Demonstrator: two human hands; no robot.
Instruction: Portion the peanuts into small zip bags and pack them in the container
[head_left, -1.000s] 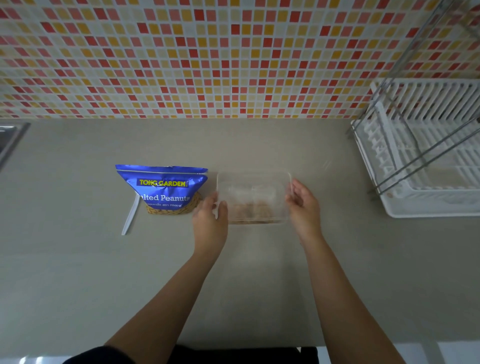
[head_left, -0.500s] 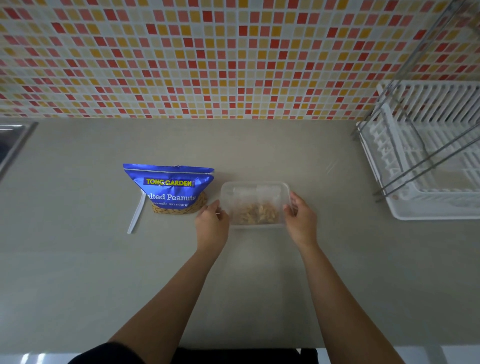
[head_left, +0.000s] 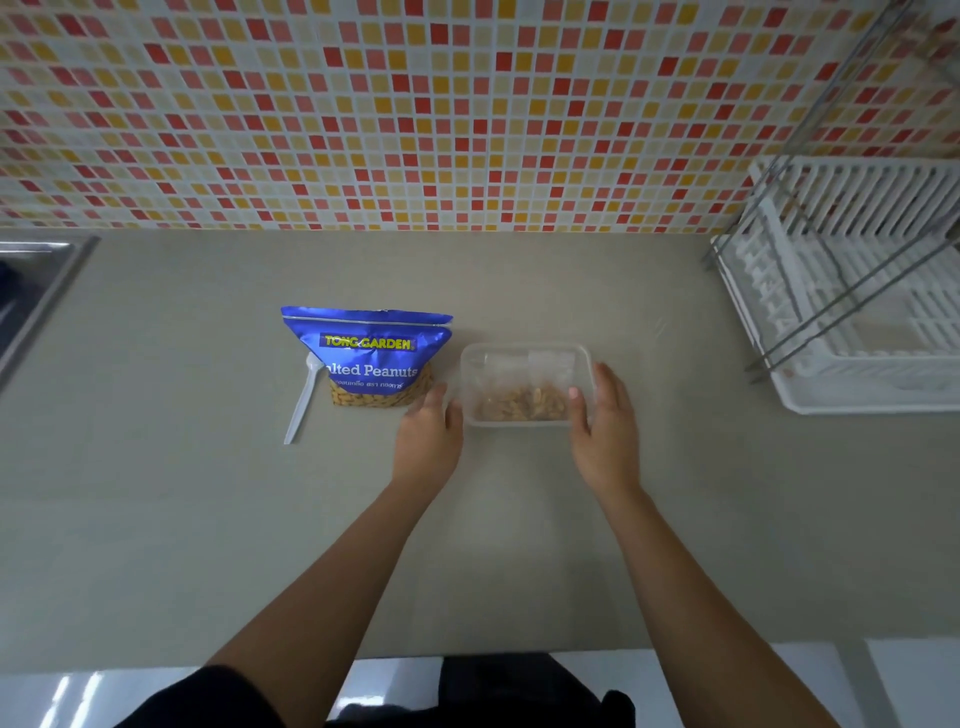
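The left hand (head_left: 428, 441), fingers loosely straight, sits just beside the left wall of the clear rectangular plastic container (head_left: 519, 364); I cannot tell whether it touches. The right hand (head_left: 605, 436) rests against the container's right end with its thumb over the near corner. Brown peanuts (head_left: 519, 406) show through the container, which sits on the grey-beige tabletop (head_left: 156, 493). To its left stand a blue foil peanut bag (head_left: 369, 353) and a white plastic spoon (head_left: 303, 402).
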